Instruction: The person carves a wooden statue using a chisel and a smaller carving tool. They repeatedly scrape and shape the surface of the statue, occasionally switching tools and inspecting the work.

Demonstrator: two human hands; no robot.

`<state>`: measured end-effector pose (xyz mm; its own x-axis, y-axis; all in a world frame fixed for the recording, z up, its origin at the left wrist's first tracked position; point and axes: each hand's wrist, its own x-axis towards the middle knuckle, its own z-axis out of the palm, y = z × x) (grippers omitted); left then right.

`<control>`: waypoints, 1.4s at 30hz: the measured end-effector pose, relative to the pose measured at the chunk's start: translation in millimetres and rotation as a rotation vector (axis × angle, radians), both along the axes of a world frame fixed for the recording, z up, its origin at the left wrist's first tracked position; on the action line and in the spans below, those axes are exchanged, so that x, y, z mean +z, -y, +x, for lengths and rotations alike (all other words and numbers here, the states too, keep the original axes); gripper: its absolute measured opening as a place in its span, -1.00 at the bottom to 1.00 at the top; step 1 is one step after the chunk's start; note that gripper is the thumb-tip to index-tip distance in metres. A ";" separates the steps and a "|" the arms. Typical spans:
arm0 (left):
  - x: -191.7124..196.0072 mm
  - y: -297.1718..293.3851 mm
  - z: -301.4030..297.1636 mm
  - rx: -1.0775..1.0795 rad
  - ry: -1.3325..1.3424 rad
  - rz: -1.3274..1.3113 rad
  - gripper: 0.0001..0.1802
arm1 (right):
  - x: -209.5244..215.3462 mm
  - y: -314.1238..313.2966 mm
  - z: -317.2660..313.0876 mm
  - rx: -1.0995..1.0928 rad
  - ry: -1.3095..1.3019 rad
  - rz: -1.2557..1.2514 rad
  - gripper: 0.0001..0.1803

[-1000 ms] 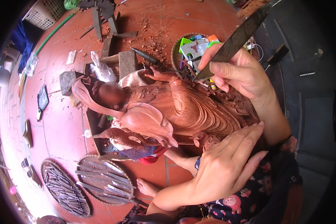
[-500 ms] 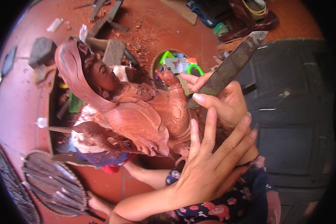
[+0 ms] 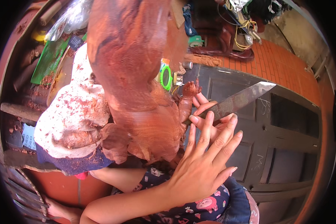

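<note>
A reddish carved wooden figure [image 3: 142, 127] stands before me, its upper part close, blurred and cut off by the frame's top. Its raised small carved hand [image 3: 191, 89] points up at the right side. My right hand [image 3: 209, 121] grips a flat steel blade [image 3: 239, 100] with a slanted end; the narrow end meets the figure's forearm, or lies just behind it. In front of that hand, my left hand [image 3: 199, 164] has its fingers spread and its back toward me. It partly hides the right hand; whether its fingertips touch the right hand I cannot tell.
A dusty white cloth bundle [image 3: 72, 112] lies left of the figure, over a wooden tray [image 3: 7, 48] with wood scraps and a green packet [image 3: 50, 59]. Metal tools [image 3: 22, 194] lie at lower left. A dark panelled door [image 3: 246, 156] lies at right. Cables [image 3: 246, 35] hang at top right.
The figure looks larger and turned, its top nearer me and its face out of sight. The view has shifted. The blade stays in my right hand, and my left hand is still spread.
</note>
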<state>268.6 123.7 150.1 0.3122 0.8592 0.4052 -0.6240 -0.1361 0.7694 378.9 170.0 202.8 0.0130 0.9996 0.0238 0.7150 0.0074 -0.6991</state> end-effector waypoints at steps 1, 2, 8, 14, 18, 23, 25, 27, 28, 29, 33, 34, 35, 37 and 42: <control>-0.3 -1.4 2.5 0.000 0.021 -0.021 -0.23 | 1.3 0.6 1.2 0.005 0.000 0.008 -0.88; 0.2 -4.0 5.9 0.020 0.015 -0.026 -0.22 | 0.1 1.4 3.8 0.003 -0.002 0.015 -0.88; 3.0 -13.2 24.8 0.107 0.079 -0.105 -0.16 | 8.2 6.5 1.7 0.025 0.039 0.043 -0.87; -0.9 -27.3 34.0 0.202 -0.022 -0.105 -0.18 | 3.7 0.9 5.9 0.035 0.044 0.053 -0.86; 3.7 -7.8 17.2 0.144 -0.020 -0.091 -0.17 | 4.0 5.5 7.2 0.063 0.042 0.034 -0.86; 1.0 -24.0 36.2 0.238 0.035 -0.137 -0.09 | 8.9 9.3 -3.4 0.041 0.067 0.042 -0.85; 4.0 -17.0 26.5 0.198 -0.005 -0.112 -0.07 | 11.0 12.1 -3.8 0.056 0.074 0.041 -0.85; 6.2 -3.3 15.4 0.140 0.041 -0.113 -0.05 | 11.3 12.6 -2.5 0.076 0.071 0.037 -0.85; 3.9 -7.3 16.9 0.179 0.038 -0.129 -0.05 | 11.8 11.9 -3.3 0.086 0.072 0.027 -0.84; 1.0 -13.5 22.3 0.204 0.038 -0.142 -0.04 | 11.3 12.0 -4.3 0.079 0.072 0.024 -0.84; -1.4 -20.3 27.9 0.240 0.032 -0.147 -0.01 | 10.6 10.6 -6.8 0.077 0.085 0.034 -0.84; -2.1 -21.0 27.2 0.238 0.020 -0.145 0.00 | 11.6 10.7 -6.0 0.088 0.088 0.035 -0.84; -0.8 -18.2 23.6 0.217 0.027 -0.146 0.01 | 13.4 11.2 -5.3 0.093 0.086 0.037 -0.84; 4.5 -7.3 14.6 0.168 0.041 -0.154 0.02 | 16.2 10.4 -3.9 0.106 0.089 0.044 -0.83; 0.2 -21.8 28.1 0.281 0.017 -0.191 0.09 | 15.6 6.1 -7.3 0.100 0.101 0.057 -0.82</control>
